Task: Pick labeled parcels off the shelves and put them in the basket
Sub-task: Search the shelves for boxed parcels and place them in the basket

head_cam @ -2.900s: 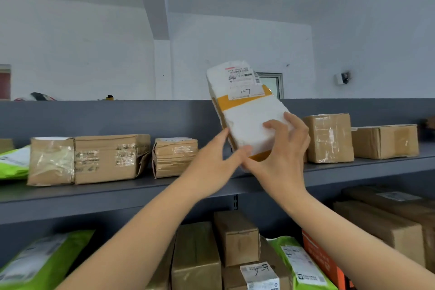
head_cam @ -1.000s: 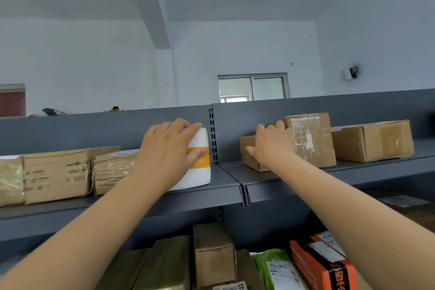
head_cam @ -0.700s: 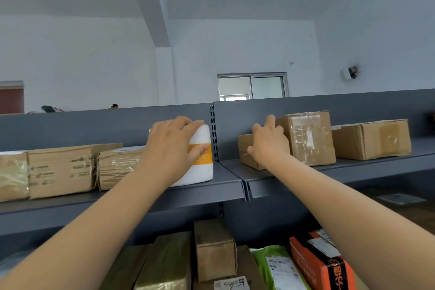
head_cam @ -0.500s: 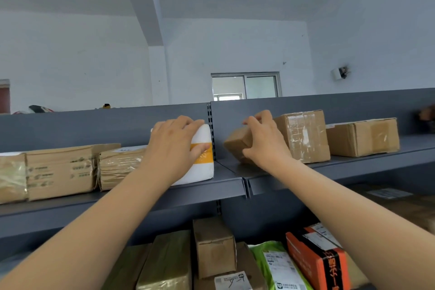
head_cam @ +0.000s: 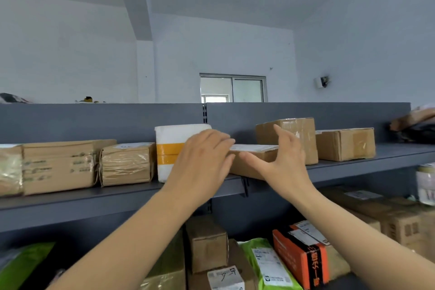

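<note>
A small flat brown box (head_cam: 255,153) with a white label on top lies on the upper grey shelf (head_cam: 353,166), its front jutting over the shelf edge. My left hand (head_cam: 202,160) touches the box's left end with fairly straight fingers. On the right end rests my right hand (head_cam: 282,162), thumb stretched along the front face and fingers pointing up. The white parcel with orange tape (head_cam: 169,146) stands on the shelf just left of my left hand, free of both hands. No basket is in view.
Taped brown boxes (head_cam: 127,163) sit left of the white parcel, and two cardboard boxes (head_cam: 344,143) stand right of my hands. The lower shelf holds brown boxes (head_cam: 207,242), a green mailer (head_cam: 266,263) and an orange-black box (head_cam: 301,256).
My left hand let go of the white parcel and moved right to the small brown box. The right hand drew that box forward to the shelf edge, label side up.
</note>
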Available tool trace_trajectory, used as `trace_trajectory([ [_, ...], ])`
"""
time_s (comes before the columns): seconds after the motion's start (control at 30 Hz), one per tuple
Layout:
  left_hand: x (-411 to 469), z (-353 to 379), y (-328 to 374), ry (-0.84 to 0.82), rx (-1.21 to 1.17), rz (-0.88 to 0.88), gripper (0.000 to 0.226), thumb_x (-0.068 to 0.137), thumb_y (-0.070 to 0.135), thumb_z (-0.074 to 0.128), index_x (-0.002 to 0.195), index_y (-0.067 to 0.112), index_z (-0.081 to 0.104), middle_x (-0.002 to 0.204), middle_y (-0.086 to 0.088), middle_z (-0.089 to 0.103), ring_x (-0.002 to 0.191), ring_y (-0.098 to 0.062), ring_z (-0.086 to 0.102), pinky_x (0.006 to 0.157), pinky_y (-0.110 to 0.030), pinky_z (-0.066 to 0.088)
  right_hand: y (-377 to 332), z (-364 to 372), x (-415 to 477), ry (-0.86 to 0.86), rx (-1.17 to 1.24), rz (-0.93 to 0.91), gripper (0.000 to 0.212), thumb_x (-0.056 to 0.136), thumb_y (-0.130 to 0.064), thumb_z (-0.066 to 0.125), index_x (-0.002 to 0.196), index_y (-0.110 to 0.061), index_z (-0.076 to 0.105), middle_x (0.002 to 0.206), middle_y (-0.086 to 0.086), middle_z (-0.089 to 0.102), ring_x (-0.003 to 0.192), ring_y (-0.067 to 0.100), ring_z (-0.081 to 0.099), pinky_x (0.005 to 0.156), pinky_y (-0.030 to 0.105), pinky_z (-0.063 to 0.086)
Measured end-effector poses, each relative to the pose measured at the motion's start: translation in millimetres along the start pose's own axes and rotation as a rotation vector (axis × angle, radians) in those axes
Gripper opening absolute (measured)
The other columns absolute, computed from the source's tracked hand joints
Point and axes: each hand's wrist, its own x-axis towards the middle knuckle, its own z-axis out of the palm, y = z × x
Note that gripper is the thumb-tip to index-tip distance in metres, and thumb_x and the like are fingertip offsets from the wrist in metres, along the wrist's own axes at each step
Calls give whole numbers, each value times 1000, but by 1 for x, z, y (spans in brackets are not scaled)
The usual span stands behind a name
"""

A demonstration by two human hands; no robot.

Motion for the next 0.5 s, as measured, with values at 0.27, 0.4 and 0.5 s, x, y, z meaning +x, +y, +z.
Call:
trace_trajectory([
  [0.27,-16,3,0,-124,-126,-114,37,98,28,42,134,23,48,135,10,49,123,-8,38,102,-20,26,-6,7,2,-133,-19,171,108,68,-43,78,149,-18,11,145,10,29,135,27,26,106,40,32],
  [0.4,-23,3,0,-148,-221,-202,38,99,32,42,136,26,46,135,12,49,124,-6,36,99,-17,27,-1,7,-24,-4,-63,58,116,62,-39,83,149,-16,11,133,1,24,127,19,26,99,29,32],
  [0.5,-28,5,4,-178,-262,-226,40,98,33,42,137,24,45,136,11,49,125,-6,35,101,-20,28,3,12,-40,84,-157,-20,115,59,-42,84,148,-16,16,124,-1,23,120,16,28,90,24,34],
])
